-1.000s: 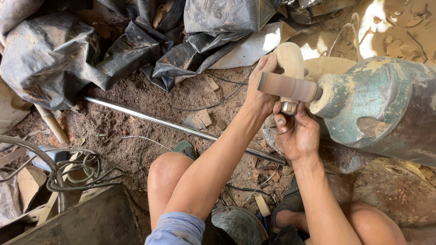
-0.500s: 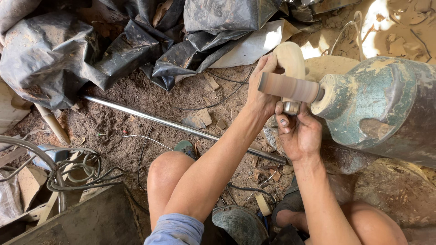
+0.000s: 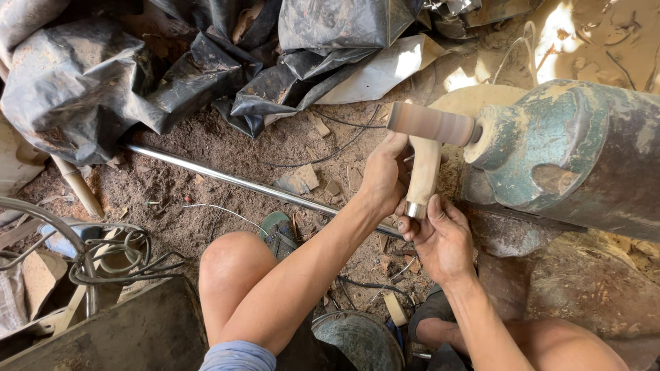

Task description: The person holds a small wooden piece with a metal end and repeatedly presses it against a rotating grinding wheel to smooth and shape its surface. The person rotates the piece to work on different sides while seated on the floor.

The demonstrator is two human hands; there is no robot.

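Even daylight shade over most of the scene; hard sun patches blow out the dirt floor [image 3: 550, 27] at top right; black plastic sheeting [image 3: 89, 82] shows soft sheen; focus sharp, slight wide-angle stretch at edges.

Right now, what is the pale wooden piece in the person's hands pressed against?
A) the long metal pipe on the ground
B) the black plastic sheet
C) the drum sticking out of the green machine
C: both hands, left hand and right hand, hold the wooden piece up against the drum on the green machine.
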